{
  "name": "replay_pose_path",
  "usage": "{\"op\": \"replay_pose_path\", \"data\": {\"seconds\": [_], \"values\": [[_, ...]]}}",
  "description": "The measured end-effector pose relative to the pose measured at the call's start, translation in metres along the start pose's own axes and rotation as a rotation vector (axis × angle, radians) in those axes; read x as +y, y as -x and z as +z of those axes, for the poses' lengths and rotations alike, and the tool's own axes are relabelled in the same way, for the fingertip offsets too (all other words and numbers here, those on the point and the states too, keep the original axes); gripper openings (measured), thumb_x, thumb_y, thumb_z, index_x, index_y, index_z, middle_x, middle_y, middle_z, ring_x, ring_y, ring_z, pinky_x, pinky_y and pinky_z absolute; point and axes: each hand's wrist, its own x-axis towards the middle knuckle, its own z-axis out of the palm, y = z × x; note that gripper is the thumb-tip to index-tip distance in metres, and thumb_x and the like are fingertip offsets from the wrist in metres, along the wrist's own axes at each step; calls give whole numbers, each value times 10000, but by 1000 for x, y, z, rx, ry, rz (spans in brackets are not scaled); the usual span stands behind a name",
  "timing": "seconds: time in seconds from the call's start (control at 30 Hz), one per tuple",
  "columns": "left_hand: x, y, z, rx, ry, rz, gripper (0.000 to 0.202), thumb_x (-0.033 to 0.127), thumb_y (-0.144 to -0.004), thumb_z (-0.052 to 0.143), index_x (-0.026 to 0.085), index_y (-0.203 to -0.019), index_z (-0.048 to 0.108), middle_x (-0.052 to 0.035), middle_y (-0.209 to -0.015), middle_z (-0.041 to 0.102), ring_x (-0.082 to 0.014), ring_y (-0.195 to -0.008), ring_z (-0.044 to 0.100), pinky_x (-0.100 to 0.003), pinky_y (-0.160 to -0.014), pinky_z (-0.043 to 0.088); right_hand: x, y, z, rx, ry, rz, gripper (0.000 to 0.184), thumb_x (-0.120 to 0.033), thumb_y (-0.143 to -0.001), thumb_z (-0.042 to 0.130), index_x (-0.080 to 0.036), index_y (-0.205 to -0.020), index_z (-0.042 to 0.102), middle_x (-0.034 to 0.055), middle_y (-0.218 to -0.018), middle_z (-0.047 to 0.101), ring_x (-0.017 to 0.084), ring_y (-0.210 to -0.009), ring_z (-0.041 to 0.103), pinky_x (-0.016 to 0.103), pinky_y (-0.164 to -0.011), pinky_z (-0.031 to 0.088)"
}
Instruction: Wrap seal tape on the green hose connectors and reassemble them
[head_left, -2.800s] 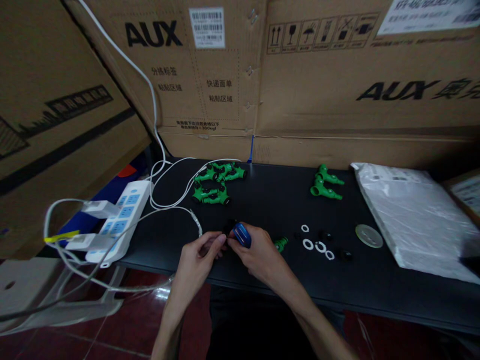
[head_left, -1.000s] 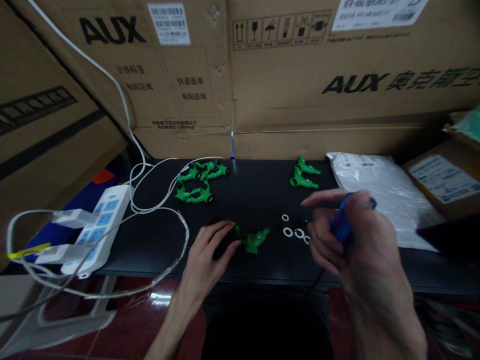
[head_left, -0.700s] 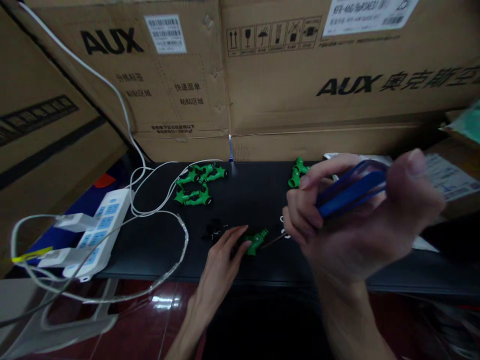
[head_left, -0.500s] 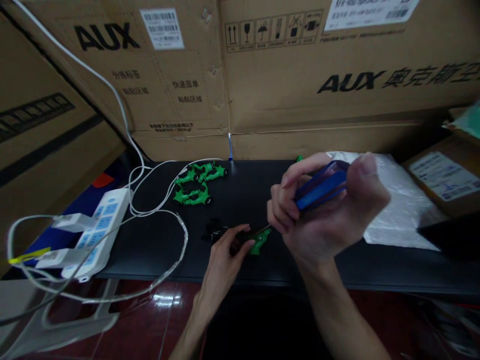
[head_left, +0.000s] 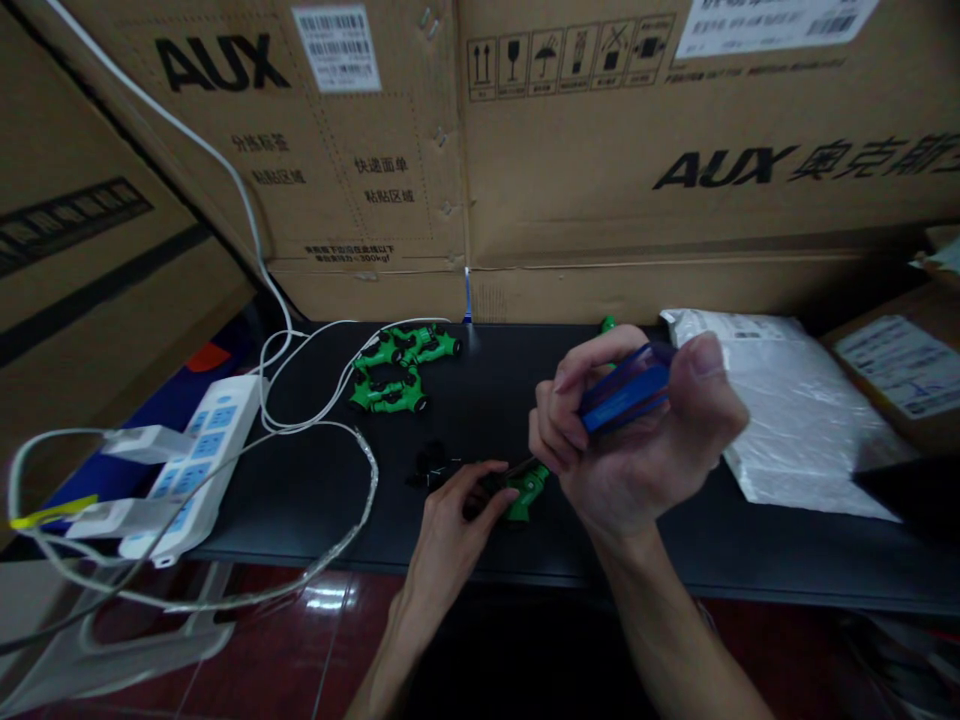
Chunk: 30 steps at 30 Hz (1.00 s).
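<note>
My left hand [head_left: 454, 525] is closed low over the black tabletop, thumb and fingers pinching a dark end of a green and black part [head_left: 526, 492]. The green end sticks out to the right of my fingertips; the pinched portion is mostly hidden. My right hand [head_left: 637, 440] is raised, its fingers wrapped around a blue-handled tool [head_left: 626, 398]. A thin shaft runs from below this hand down toward the green part; whether its tip touches cannot be made out. Small black pieces [head_left: 433, 462] lie just beyond my left hand.
Several green and black parts [head_left: 390, 390] sit at the back left, beside white cables. A white power strip [head_left: 199, 460] with plugs stands left. Large cardboard boxes [head_left: 375, 220] wall off the back. A white plastic package [head_left: 787, 410] lies right, near a smaller box [head_left: 904, 365].
My right hand with the blue-handled tool has shifted slightly left and down relative to the tabletop. My left hand keeps its pinch on the green and black part. The view has shifted a little.
</note>
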Motion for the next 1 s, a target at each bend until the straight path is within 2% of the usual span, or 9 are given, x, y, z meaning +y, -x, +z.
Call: {"op": "replay_pose_path", "data": {"seconds": [0.13,0.2,0.27,0.37,0.47,0.6,0.73,0.9,1.0], "values": [[0,0,1,3,20,14,259,317,-929,735,248,-1176,774,-15,-996,776,-152,-713,670,-265,-733,556,5,1,3,-13,90,14,457,-589,-995,573,-215,-741,637,-64,-500,405,93,-367,319,218,-311,348],[0,-1,1,2,37,24,261,315,-930,718,230,-1169,781,-29,-994,783,-166,-732,680,-275,-733,555,6,0,7,-20,227,18,403,-526,-1024,577,-219,-770,640,-57,-560,454,102,-426,402,242,-398,474],[2,-1,0,8,52,25,279,318,-918,714,206,-1163,786,-46,-996,790,-179,-738,687,-284,-722,555,5,-1,14,-22,379,-11,314,-453,-1030,607,-227,-813,631,-59,-611,494,106,-492,476,250,-491,525],[6,0,-1,12,60,13,324,327,-896,722,176,-1176,784,-71,-1033,797,-188,-738,690,-291,-721,557,4,-1,23,37,482,-105,190,-373,-994,672,-248,-892,572,-78,-634,511,106,-517,508,245,-487,463],[11,1,-3,0,58,10,351,329,-896,707,152,-1190,779,-84,-1028,796,-190,-727,682,-289,-714,551,5,0,29,127,479,-176,178,-292,-973,689,-256,-915,525,-79,-667,528,111,-539,535,255,-479,432],[12,1,-3,-19,50,0,366,311,-900,684,133,-1208,771,-88,-1001,796,-191,-710,681,-287,-710,553,13,-1,26,90,369,-179,172,-313,-1002,665,-248,-913,532,-70,-685,497,99,-523,464,248,-464,409],[8,0,1,-18,36,-8,333,301,-914,684,154,-1198,775,-83,-1034,807,-199,-756,706,-293,-759,567,19,-7,21,-107,174,-105,177,-323,-1034,629,-246,-901,542,-76,-657,458,78,-482,357,205,-417,311],[2,0,3,-16,-15,32,227,282,-953,665,209,-1132,783,-50,-1013,797,-189,-756,698,-294,-773,560,20,-22,17,-491,-114,284,197,-315,-1063,542,-217,-892,554,-68,-662,451,67,-500,311,165,-407,227],[-1,0,4,-13,-63,60,179,281,-960,673,209,-1085,779,-32,-907,774,-188,-728,681,-287,-732,539,22,-32,12,-770,-284,463,168,-361,-1018,588,-228,-922,549,-84,-630,421,73,-475,282,177,-401,207]]}}
